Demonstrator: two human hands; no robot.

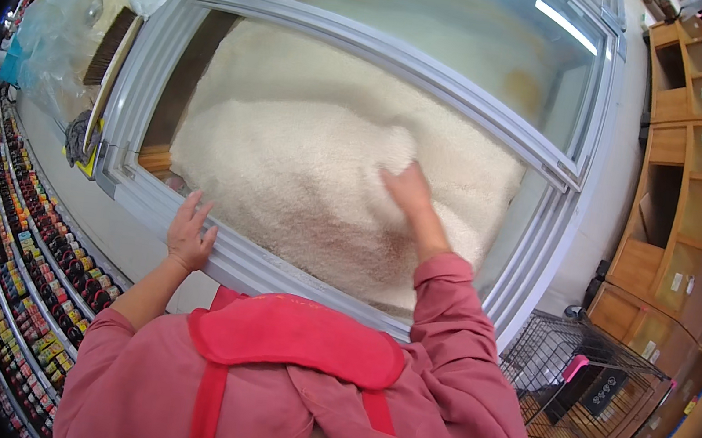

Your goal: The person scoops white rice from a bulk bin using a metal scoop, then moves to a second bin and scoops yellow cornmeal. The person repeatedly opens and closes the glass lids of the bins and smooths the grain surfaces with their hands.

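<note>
A heap of white grain that looks like rice (pixel 279 156) fills much of a bin with a grey metal frame (pixel 314 297). My right hand (pixel 405 186) reaches into the heap near its right part, and its fingertips are hidden behind or in the grain. Whether it grips any grain cannot be told. On the near left edge of the frame rests my left hand (pixel 191 234), fingers spread, holding nothing. A sliding glass lid (pixel 417 21) covers the far part of the bin.
A long-bristled brush (pixel 110 54) and clear plastic sheeting (pixel 62 41) lie left of the bin. Shelves of small packaged goods (pixel 30 230) curve along the left. At right are a black wire cage (pixel 581 389) and wooden shelf units (pixel 667 194).
</note>
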